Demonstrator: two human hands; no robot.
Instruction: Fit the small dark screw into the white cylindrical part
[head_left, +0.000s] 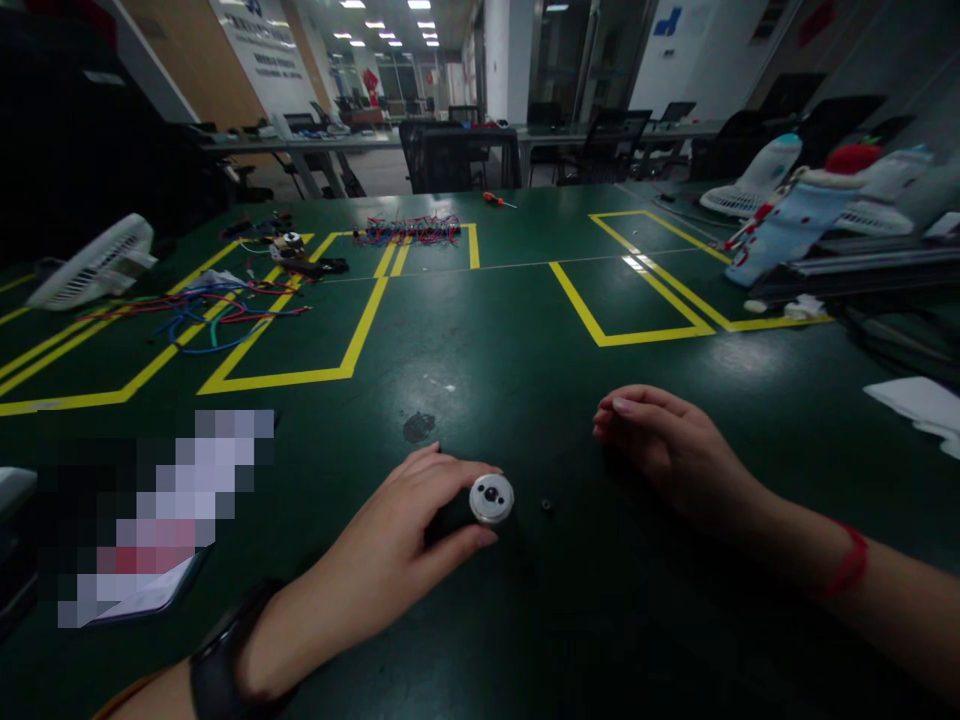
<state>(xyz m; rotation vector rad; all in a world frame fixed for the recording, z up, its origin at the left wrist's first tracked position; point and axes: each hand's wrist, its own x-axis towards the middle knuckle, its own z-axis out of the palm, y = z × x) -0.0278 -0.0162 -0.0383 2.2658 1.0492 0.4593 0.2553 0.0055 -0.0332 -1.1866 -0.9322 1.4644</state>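
My left hand [420, 520] is closed around a small metal cylinder [492, 498], thumb and index finger on either side. Its round silver end faces up toward me, with a dark centre and small holes; the lower part is dark or in shadow. Just right of the cylinder, a tiny dark ring-shaped piece [547, 506] lies on the green tabletop [480, 400]. Farther right, my right hand [675, 450] rests at the table with fingers curled and pressed together. Whatever may be inside those fingers is hidden from view.
A blurred-out flat device [157, 540] lies at left. Tangled coloured wires [217, 310] and a white fan [97, 265] are beyond it. Farther back are a wire bundle [412, 230] and an orange screwdriver [495, 199]. A blue snowman-like plush [787, 220] and white tissue [915, 405] sit right.
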